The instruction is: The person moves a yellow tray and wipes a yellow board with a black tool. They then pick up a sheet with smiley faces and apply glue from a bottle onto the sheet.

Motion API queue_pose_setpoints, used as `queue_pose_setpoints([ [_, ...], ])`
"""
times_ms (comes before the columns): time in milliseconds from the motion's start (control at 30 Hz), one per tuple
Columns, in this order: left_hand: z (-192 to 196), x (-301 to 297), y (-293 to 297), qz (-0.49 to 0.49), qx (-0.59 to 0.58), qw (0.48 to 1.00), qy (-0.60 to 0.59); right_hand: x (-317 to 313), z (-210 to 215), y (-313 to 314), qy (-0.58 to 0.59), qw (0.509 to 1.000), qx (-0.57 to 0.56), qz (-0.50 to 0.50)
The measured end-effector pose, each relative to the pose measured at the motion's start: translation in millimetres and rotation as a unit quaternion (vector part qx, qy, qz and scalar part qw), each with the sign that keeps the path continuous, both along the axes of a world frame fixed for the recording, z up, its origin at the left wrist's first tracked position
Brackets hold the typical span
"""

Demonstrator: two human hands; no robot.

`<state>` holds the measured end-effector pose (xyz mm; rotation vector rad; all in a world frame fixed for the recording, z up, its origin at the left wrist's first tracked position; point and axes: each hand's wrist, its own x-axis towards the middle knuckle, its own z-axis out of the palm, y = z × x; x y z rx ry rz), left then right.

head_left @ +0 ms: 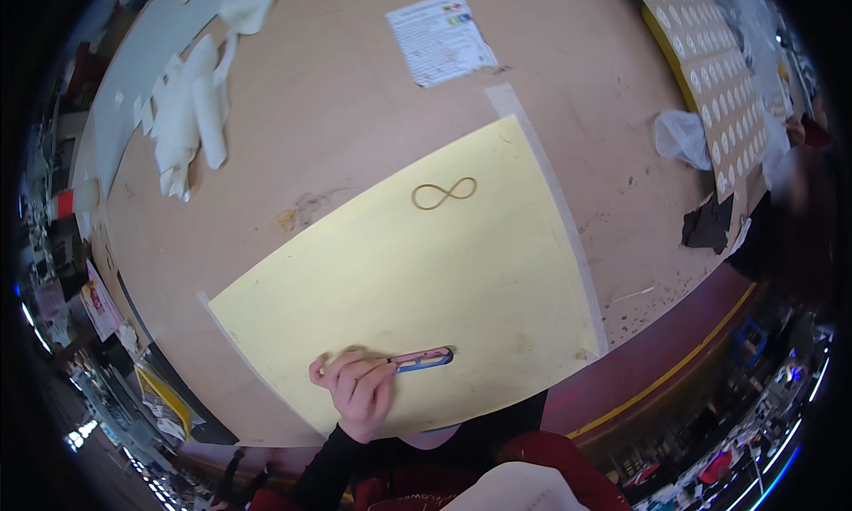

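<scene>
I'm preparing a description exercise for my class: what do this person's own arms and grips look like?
The left grip is a hand with no glove or ring visible. A dark, black-looking sleeve reaches near the wrist. The right grip is out of view.

One wide fisheye view from head height, steeply downward onto the table (328, 76) close below

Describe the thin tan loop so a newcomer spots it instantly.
On the brown tabletop lies a large pale yellow sheet. Toward its far edge rests the thin tan loop. Its figure-eight shape differs from the straight pink and blue tool in the left hand.
</scene>
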<state>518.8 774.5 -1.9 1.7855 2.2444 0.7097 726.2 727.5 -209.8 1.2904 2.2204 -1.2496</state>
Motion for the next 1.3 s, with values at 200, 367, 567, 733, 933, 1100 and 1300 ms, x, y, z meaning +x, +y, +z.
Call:
queue_pose_setpoints([
  [200, -2, -2, -9, 0.025, 0.068, 0.997, -0.037, -9, -11, 1, -0.005, 0.999, 0.027, 0.044],
  [367, -7, 4, -13, 0.042, 0.101, 0.992, -0.060, -18, -29, 12, 0.003, 0.997, 0.035, 0.074],
  [567, -12, 6, -19, 0.109, 0.169, 0.939, -0.278, -32, -35, 47, 0.025, 0.993, 0.045, 0.103],
  [733, -22, 10, -13, 0.157, 0.204, 0.874, -0.413, -45, -42, 68, 0.059, 0.989, 0.053, 0.127],
  [933, -27, -23, -23, 0.228, 0.271, 0.870, -0.342, -41, -50, 61, 0.103, 0.976, 0.035, 0.188],
  [1100, -22, -114, -60, 0.358, 0.312, 0.834, -0.281, 6, -21, 37, 0.174, 0.956, -0.011, 0.236],
  [1300, -66, -233, -157, 0.456, 0.287, 0.806, -0.245, 80, 134, 95, 0.198, 0.851, -0.199, 0.444],
])
